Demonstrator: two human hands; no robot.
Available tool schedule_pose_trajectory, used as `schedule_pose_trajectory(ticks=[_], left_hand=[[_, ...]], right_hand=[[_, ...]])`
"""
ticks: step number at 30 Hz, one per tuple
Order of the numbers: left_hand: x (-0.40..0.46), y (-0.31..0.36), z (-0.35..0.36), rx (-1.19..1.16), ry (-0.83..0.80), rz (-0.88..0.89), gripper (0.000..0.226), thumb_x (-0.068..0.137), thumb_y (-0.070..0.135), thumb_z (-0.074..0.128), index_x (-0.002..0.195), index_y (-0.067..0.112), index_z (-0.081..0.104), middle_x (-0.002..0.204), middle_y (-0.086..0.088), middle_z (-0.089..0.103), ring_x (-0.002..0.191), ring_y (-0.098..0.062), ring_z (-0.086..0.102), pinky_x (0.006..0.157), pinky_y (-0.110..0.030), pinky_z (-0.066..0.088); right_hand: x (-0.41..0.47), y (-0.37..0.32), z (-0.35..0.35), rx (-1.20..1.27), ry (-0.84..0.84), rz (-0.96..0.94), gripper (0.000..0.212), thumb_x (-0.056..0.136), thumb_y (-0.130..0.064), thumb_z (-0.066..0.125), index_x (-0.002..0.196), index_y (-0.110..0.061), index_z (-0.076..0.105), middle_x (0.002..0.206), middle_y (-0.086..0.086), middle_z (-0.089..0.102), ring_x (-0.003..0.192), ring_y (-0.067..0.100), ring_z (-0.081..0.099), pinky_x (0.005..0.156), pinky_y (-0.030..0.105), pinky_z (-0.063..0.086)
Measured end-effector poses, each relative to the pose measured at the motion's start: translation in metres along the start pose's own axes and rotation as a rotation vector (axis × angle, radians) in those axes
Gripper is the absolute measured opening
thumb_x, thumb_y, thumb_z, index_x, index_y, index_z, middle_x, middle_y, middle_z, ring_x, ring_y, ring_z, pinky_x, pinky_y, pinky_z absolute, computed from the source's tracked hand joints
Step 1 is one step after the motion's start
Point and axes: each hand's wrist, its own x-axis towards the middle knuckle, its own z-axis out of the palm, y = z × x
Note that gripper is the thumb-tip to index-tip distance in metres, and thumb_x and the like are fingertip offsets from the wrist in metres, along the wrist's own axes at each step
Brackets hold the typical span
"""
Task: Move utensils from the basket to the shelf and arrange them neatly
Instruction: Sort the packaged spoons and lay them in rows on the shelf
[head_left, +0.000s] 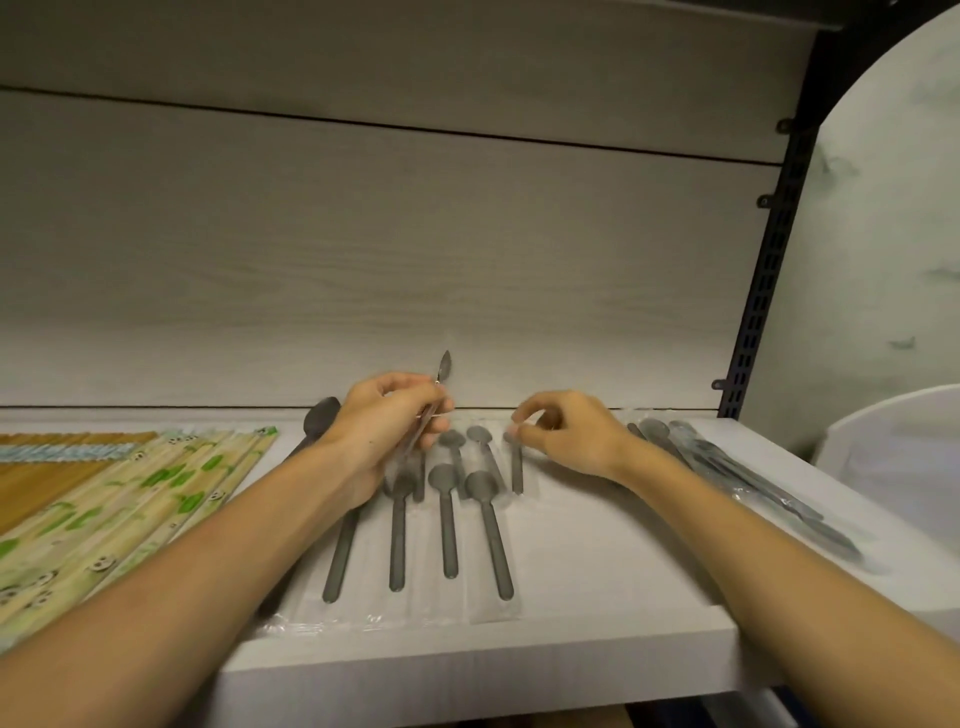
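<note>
While the left hand (387, 415) curls its grip round a wrapped spoon (434, 400), I can see the bowl of that spoon poking up past the knuckles toward the back panel (363, 249), handle slanting down through the palm. It's off the shelf (597, 561), held above the row. Over to the right hand (569, 434): fingers bent, thumb and forefinger pinching narrowly at the top of the rightmost back-row spoon (516, 462), right at its clear wrapper, so I'd call that a nudge into line and not a lift.

Spreading out from there, I've got two ranks of grey spoons in sleeves lying on the shelf: a back rank (480, 447) of short-looking ones just under the hands, and a front rank (447, 519) of four with handles pointing at me, roughly parallel though not evenly spaced. One darker spoon (322, 415) lies partly under the left forearm. Further right, a loose bundle of wrapped cutlery (748, 483) lies slanted, near the edge. Far left, packs of chopsticks (130, 493) are fanned out.

My read: well along, many pieces shelved. The held spoon needs a slot, the right bundle looks unsorted, and the basket isn't in view, so I can't say what remains in it.
</note>
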Motion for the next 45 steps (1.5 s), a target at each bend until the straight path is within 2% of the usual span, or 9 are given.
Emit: schedule_pose_trajectory(ticks=[5,12,15,21,27,31,34,41,45], left_hand=[[-0.001,0.002,0.001,-0.034,-0.095,-0.087,0.024,0.096,0.014,0.049,0.116,0.003,0.055,0.099,-0.013,0.074,0.069,-0.021,0.068,0.05,-0.025,0.049],[-0.002,0.004,-0.001,-0.111,-0.171,-0.149,0.031,0.099,0.024,0.038,0.118,0.004,0.054,0.101,-0.013,0.074,0.07,-0.024,0.069,0.049,-0.025,0.05],[-0.003,0.004,0.0,-0.021,-0.179,-0.113,0.031,0.096,0.036,0.053,0.111,0.01,0.056,0.101,-0.009,0.074,0.076,-0.024,0.069,0.05,-0.024,0.05],[0.0,0.001,0.0,0.024,-0.063,-0.019,0.01,0.092,0.014,0.058,0.098,0.009,0.052,0.097,-0.008,0.075,0.072,-0.023,0.068,0.052,-0.027,0.05],[-0.012,0.008,0.002,0.071,-0.092,0.054,0.023,0.077,0.018,0.079,0.095,0.011,0.067,0.075,0.0,0.062,0.061,-0.011,0.057,0.061,-0.027,0.05],[-0.027,0.008,0.019,0.123,-0.154,-0.022,0.056,0.077,0.011,0.078,0.121,0.013,0.044,0.068,-0.006,0.063,0.054,-0.015,0.054,0.054,-0.024,0.052],[-0.036,0.001,0.033,0.291,-0.213,0.103,0.062,0.079,0.012,0.077,0.123,0.024,0.035,0.067,-0.007,0.062,0.056,-0.018,0.055,0.057,-0.027,0.053],[-0.039,-0.021,0.059,0.816,-0.199,0.307,0.014,0.083,0.032,0.073,0.08,0.021,0.064,0.063,0.008,0.058,0.056,-0.005,0.053,0.06,-0.018,0.043],[-0.051,-0.02,0.051,1.33,-0.189,0.517,0.028,0.096,0.041,0.047,0.082,0.025,0.065,0.081,0.006,0.059,0.085,-0.016,0.053,0.068,-0.027,0.037]], right_hand=[[0.002,-0.001,0.012,-0.072,-0.06,-0.017,0.021,0.08,-0.042,0.075,0.089,-0.023,0.07,0.073,-0.006,0.06,0.067,0.009,0.053,0.066,0.022,0.043],[0.0,0.001,0.009,-0.053,-0.034,-0.067,0.011,0.084,-0.026,0.074,0.093,-0.019,0.071,0.071,-0.015,0.06,0.061,-0.003,0.051,0.056,0.004,0.036],[-0.001,0.0,0.012,-0.062,-0.013,-0.067,0.012,0.085,-0.032,0.072,0.083,-0.021,0.069,0.075,-0.013,0.064,0.066,0.002,0.053,0.064,0.015,0.04],[-0.006,-0.005,0.005,-0.101,0.012,-0.03,0.026,0.091,-0.04,0.062,0.089,-0.017,0.072,0.071,-0.009,0.056,0.067,0.005,0.051,0.06,0.022,0.037],[-0.008,-0.012,0.002,-0.03,0.018,-0.039,0.017,0.092,-0.028,0.062,0.09,-0.015,0.074,0.078,-0.009,0.064,0.076,0.009,0.054,0.07,0.02,0.038],[-0.003,-0.015,-0.015,0.122,0.177,-0.073,0.013,0.091,-0.02,0.062,0.083,-0.018,0.072,0.074,-0.009,0.066,0.068,0.005,0.056,0.067,0.019,0.041],[-0.01,-0.009,-0.03,0.144,0.226,-0.096,0.013,0.092,-0.02,0.062,0.084,-0.014,0.071,0.069,-0.01,0.063,0.063,0.005,0.054,0.063,0.019,0.042],[-0.036,0.022,-0.052,-0.026,0.172,-0.089,0.014,0.093,-0.023,0.06,0.089,-0.018,0.072,0.085,-0.006,0.069,0.082,0.012,0.063,0.061,0.009,0.041],[-0.048,0.028,-0.06,-0.114,0.117,-0.138,0.012,0.094,-0.027,0.058,0.088,-0.024,0.068,0.078,-0.019,0.061,0.075,0.003,0.057,0.059,0.011,0.038]])
